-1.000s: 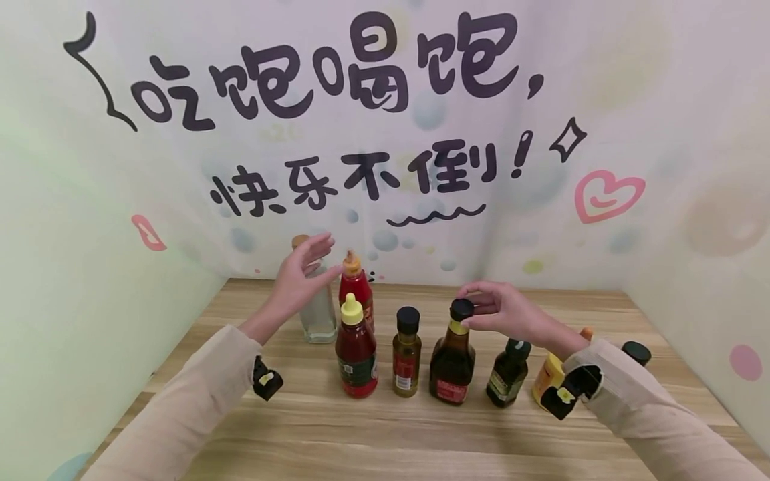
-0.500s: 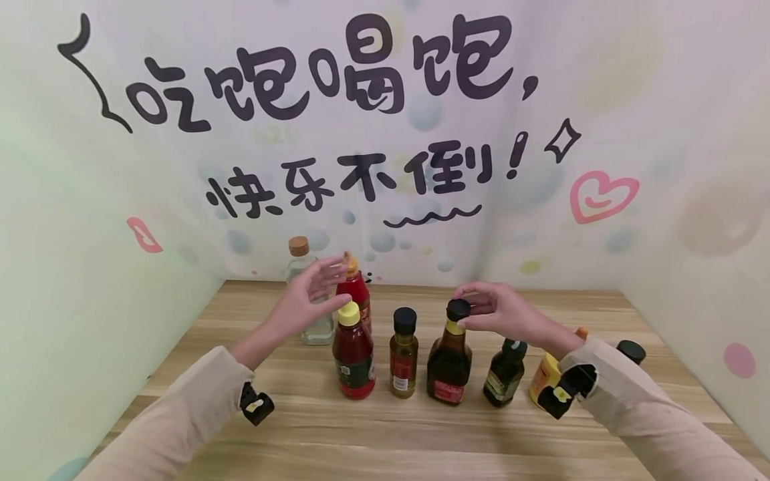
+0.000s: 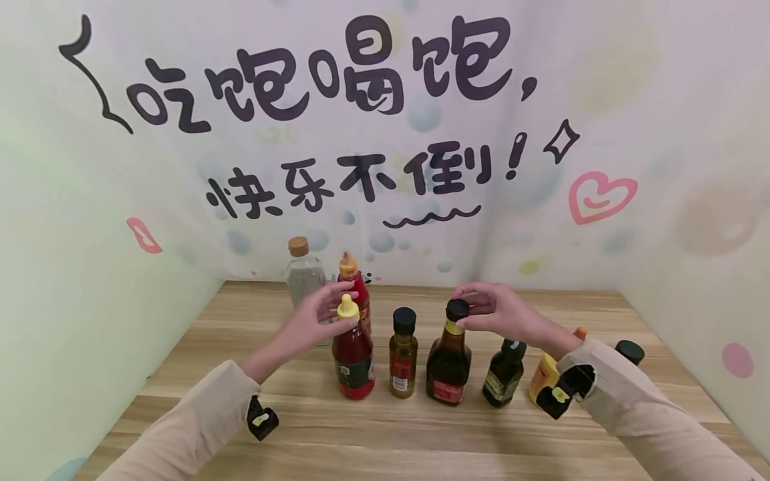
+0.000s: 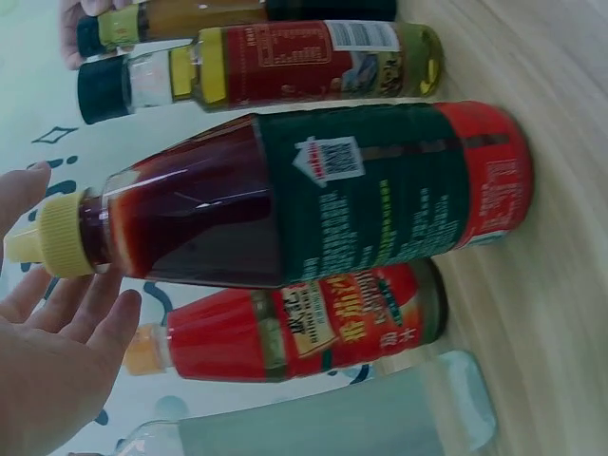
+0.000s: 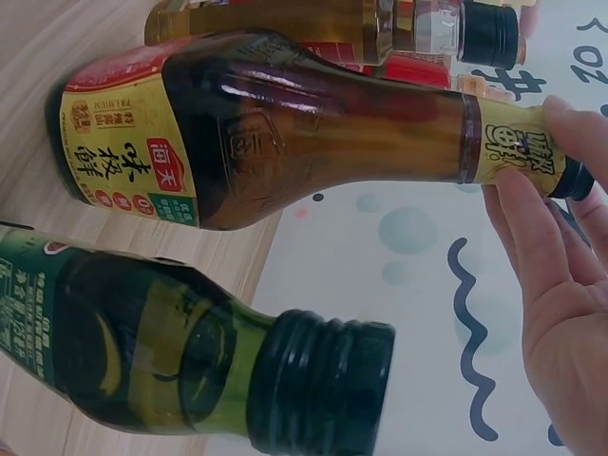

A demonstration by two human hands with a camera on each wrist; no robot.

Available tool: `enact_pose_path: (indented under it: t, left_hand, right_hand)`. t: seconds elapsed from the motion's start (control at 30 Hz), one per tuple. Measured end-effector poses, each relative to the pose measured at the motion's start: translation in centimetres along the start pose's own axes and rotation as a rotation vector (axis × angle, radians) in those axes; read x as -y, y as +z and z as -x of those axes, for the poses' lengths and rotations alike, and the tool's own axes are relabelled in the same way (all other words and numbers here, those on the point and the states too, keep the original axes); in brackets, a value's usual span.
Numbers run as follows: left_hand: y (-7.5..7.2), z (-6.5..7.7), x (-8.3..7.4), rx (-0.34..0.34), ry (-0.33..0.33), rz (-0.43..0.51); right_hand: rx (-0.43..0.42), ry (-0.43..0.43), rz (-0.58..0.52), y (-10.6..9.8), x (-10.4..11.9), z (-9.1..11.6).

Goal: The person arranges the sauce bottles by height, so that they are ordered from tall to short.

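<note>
My left hand is at the top of a red sauce bottle with a yellow nozzle cap and dark green label. Its fingers reach behind the cap and its thumb is in front, loosely spread, as the left wrist view shows too. With thumb and fingers, my right hand pinches the neck of a dark soy sauce bottle, just below the black cap. In the right wrist view, thumb and fingertips lie on the yellow neck label of that soy sauce bottle. Both bottles stand upright.
Between the two stands a small black-capped oil bottle. Behind on the left are a cork-topped clear bottle and a second red sauce bottle. A green bottle, a yellow bottle and a dark cap are at the right.
My left hand has moved from beside the cork-topped bottle down and right to the yellow-capped sauce bottle. My right hand keeps its pinch on the soy sauce bottle's neck.
</note>
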State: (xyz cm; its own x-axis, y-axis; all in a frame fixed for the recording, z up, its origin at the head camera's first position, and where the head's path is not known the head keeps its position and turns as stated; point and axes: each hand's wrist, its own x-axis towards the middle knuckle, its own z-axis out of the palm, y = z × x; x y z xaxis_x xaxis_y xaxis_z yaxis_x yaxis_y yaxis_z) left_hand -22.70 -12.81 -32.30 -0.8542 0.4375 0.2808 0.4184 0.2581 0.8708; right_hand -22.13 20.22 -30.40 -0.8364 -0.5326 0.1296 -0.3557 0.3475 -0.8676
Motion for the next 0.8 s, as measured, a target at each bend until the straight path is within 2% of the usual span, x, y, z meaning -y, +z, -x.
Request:
enact_pose_path:
  t: [0.5, 0.8]
  left_hand:
    - [0.7, 0.3, 1.3, -0.027, -0.067, 0.004]
    - [1.0, 0.4, 2.1, -0.045, -0.068, 0.035]
  right_hand:
    - [0.006, -0.017, -0.01, 0.0, -0.2, 0.0]
    - [-0.003, -0.025, 0.001, 0.1, -0.1, 0.0]
